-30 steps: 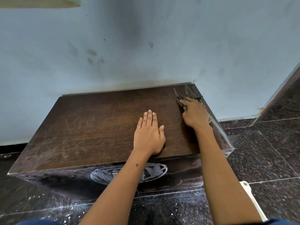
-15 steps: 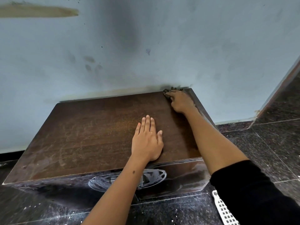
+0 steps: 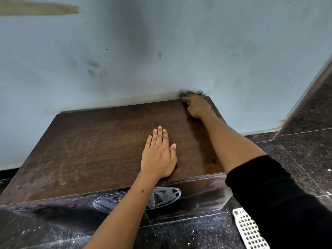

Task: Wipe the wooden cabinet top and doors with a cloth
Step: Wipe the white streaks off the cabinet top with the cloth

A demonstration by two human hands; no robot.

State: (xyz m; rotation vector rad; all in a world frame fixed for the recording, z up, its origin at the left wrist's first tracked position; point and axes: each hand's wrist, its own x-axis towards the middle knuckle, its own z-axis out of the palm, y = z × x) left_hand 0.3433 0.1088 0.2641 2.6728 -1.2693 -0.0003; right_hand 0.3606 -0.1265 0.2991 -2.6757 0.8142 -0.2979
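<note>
Right hand (image 3: 197,106): fingers curled down over a dark, crumpled cloth (image 3: 188,94), which shows only as a ragged edge past the fingertips; the rest is hidden under the hand. Cloth is pressed onto the far right corner of the wooden cabinet top (image 3: 100,150), right where the top meets the pale blue wall (image 3: 179,42). Whether the cloth touches the wall itself, cannot tell; the spot is blurred. Right forearm is bare, running back across the right side of the top to a black sleeve (image 3: 280,200) at the lower right. Left hand (image 3: 159,155): fingers straight and close together, thumb slightly out, palm flat on the top near its front edge, right of centre, holding nothing. Left forearm comes up from the bottom of the view, crossing the cabinet's front face. Hands are well apart, right one far back, left one near. Top is dark brown wood grain with pale scuffs and dusty streaks, heaviest on the left half. Front face (image 3: 197,196) is glossy and dark with a whitish oval smear. Wall carries a grey smudge and a few dark marks. Floor (image 3: 296,144) is dark speckled stone tile. A white perforated plastic piece (image 3: 249,230) lies on the floor near the cabinet's right front corner.
</note>
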